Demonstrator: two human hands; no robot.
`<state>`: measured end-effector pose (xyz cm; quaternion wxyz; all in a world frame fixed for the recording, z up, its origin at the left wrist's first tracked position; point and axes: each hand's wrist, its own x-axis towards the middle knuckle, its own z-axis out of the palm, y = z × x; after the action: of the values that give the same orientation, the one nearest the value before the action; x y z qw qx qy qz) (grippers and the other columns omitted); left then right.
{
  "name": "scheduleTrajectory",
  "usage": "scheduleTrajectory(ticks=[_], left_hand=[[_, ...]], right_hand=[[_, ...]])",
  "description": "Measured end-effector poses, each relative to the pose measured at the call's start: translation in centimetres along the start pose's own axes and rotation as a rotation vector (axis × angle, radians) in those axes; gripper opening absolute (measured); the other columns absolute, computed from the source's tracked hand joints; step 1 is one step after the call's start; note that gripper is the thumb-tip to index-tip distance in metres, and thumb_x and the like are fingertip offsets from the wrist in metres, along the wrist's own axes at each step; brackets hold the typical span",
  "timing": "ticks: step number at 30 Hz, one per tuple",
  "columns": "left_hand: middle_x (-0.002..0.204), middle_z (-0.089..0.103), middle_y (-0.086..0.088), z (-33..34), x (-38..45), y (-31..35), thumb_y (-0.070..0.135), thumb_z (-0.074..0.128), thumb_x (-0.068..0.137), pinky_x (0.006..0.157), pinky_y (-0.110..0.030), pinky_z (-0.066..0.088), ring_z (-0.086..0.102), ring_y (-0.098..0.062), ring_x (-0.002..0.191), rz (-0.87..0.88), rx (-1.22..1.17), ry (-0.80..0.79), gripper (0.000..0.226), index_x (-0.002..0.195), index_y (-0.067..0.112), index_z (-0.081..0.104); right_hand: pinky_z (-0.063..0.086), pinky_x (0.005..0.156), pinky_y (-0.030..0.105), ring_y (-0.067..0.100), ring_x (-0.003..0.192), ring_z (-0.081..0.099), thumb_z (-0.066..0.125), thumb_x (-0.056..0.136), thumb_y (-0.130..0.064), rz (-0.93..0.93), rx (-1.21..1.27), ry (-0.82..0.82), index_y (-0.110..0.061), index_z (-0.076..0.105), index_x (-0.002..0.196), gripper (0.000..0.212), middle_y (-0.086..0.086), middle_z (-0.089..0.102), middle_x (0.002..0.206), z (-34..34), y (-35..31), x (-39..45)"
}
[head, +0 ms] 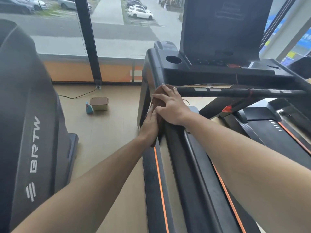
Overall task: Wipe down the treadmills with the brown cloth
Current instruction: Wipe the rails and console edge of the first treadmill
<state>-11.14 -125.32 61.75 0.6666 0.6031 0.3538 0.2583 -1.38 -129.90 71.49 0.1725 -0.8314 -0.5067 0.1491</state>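
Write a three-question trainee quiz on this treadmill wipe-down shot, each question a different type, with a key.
1. True or false: both hands, the left hand and the right hand, are on the brown cloth.
2. Multiple choice: the cloth lies against which part of the treadmill?
A. the screen
B. the left upright, where the handlebar meets it
C. the running belt
3. Fill in: on the floor by the window, the blue spray bottle stands beside a lidded ____.

Key:
1. True
2. B
3. box
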Motion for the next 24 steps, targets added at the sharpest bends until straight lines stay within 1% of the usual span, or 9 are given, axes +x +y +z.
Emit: scheduleTrajectory(ticks=[2,4,6,7,8,13,17,20,24], left_hand=[[0.148,0.055,0.012,0.1,-0.4,-0.1,0.084,0.033,0.075,0.116,-0.045,0.040,0.052,-0.014,0.136,-0.010,-0.020,0.036,0.076,0.145,0.057,0.042],[0.146,0.057,0.010,0.3,-1.6,0.3,0.079,0.035,0.082,0.110,-0.042,0.048,0.055,-0.013,0.132,-0.027,-0.053,0.062,0.075,0.149,0.047,0.045],[0.138,0.063,0.005,0.6,-2.7,0.6,0.066,0.036,0.098,0.083,-0.031,0.060,0.064,-0.015,0.120,-0.048,-0.083,0.061,0.058,0.149,0.041,0.047],[0.134,0.066,0.004,0.7,-3.2,0.7,0.061,0.036,0.103,0.067,-0.025,0.059,0.066,-0.017,0.116,-0.063,-0.100,0.065,0.051,0.146,0.039,0.051],[0.130,0.069,0.004,0.7,-3.7,0.8,0.058,0.038,0.105,0.060,-0.023,0.056,0.067,-0.017,0.115,-0.076,-0.111,0.068,0.046,0.143,0.038,0.055],[0.115,0.075,0.009,0.9,-6.1,1.8,0.047,0.042,0.106,0.076,-0.024,0.051,0.068,-0.013,0.110,-0.077,-0.071,0.123,0.036,0.126,0.032,0.069],[0.115,0.075,0.016,1.9,-11.3,3.5,0.048,0.039,0.107,0.090,-0.032,0.051,0.067,-0.012,0.107,-0.162,-0.025,0.157,0.034,0.117,0.038,0.070],[0.116,0.075,0.015,3.5,-17.4,4.6,0.046,0.035,0.109,0.096,-0.035,0.050,0.066,-0.013,0.112,-0.265,0.028,0.201,0.036,0.122,0.039,0.068],[0.130,0.069,0.010,5.3,-24.2,4.4,0.036,0.034,0.111,0.096,-0.026,0.052,0.063,-0.010,0.120,-0.310,0.063,0.251,0.039,0.142,0.030,0.058]], right_hand=[[0.000,0.129,0.047,0.026,0.158,-0.014,0.055,0.094,-0.031,-0.009,0.015,-0.014,-0.043,0.047,0.150,0.057,-0.012,0.002,0.173,-0.2,0.1,0.0],[-0.002,0.128,0.046,0.028,0.158,-0.014,0.056,0.094,-0.030,-0.028,0.021,-0.025,-0.041,0.052,0.145,0.052,-0.009,0.004,0.173,-0.3,0.0,0.0],[-0.004,0.128,0.044,0.030,0.158,-0.014,0.056,0.094,-0.032,-0.052,0.016,-0.023,-0.040,0.056,0.140,0.047,-0.007,0.005,0.173,-0.2,0.1,-0.2],[-0.006,0.128,0.044,0.030,0.158,-0.014,0.056,0.094,-0.033,-0.064,0.013,-0.027,-0.040,0.057,0.138,0.045,-0.006,0.006,0.173,-0.1,0.3,-0.4],[-0.007,0.128,0.044,0.030,0.158,-0.014,0.055,0.094,-0.033,-0.078,0.010,-0.033,-0.040,0.058,0.136,0.043,-0.006,0.006,0.173,-0.1,0.5,-0.6],[-0.011,0.126,0.043,0.028,0.157,-0.016,0.050,0.098,-0.033,-0.169,0.090,-0.050,-0.041,0.061,0.132,0.037,-0.008,0.007,0.173,0.5,1.7,-2.6],[-0.013,0.126,0.048,0.029,0.156,-0.023,0.048,0.101,-0.030,-0.261,0.188,-0.144,-0.041,0.055,0.142,0.043,-0.008,0.005,0.173,0.5,2.9,-6.5],[-0.015,0.125,0.051,0.031,0.154,-0.028,0.048,0.103,-0.029,-0.315,0.219,-0.270,-0.039,0.045,0.151,0.050,-0.009,-0.001,0.173,0.3,3.7,-11.3],[-0.015,0.125,0.050,0.027,0.155,-0.026,0.047,0.105,-0.033,-0.403,0.199,-0.281,-0.036,0.043,0.154,0.049,-0.010,0.005,0.173,0.7,4.4,-18.7]])
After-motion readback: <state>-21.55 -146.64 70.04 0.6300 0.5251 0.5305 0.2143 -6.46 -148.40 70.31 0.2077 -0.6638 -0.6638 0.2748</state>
